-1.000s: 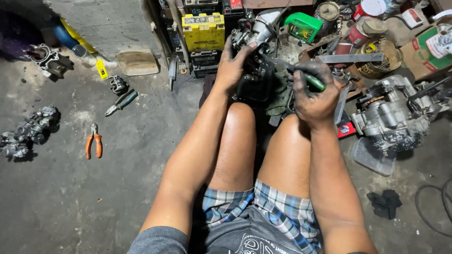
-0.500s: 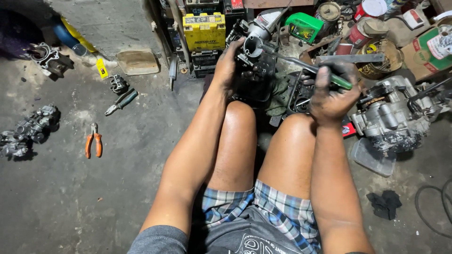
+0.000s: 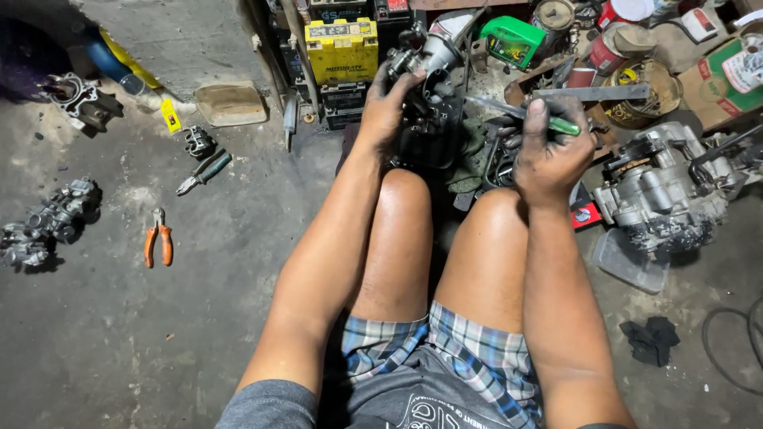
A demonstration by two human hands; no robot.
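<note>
Nearest, plaid shorts (image 3: 469,357) and two bare knees raised over a grey concrete floor (image 3: 119,342). Just past the right knee, the right hand (image 3: 552,159), dark with grease, grip closed round the green handle of a screwdriver (image 3: 556,123), shaft slanting up and left toward the work. Beyond the left knee, the left hand (image 3: 393,103), grip clamped on a carburettor (image 3: 433,59), held up off the floor between the knees and the clutter behind, tilted toward the tool. Tip of the shaft close to the carburettor body; touching or not, cannot tell. Judged from this: mid-step, bringing the blade to a screw or passage on the carburettor, with no part visibly removed. Next move calling for a steady left hold, the blade seated square before any turn, and care against slipping onto the fingers wrapped round the body. Out toward the left edge of the floor, orange-handled pliers (image 3: 158,246), a second pair of pliers (image 3: 204,171) farther on, and a heap of grimy metal parts (image 3: 48,222). Toward the right edge, a black rag (image 3: 650,338), then a grey engine casing (image 3: 660,191). Farthest, along the back edge, a yellow battery (image 3: 342,49) and a green plastic can (image 3: 515,40) among tins and boxes.
</note>
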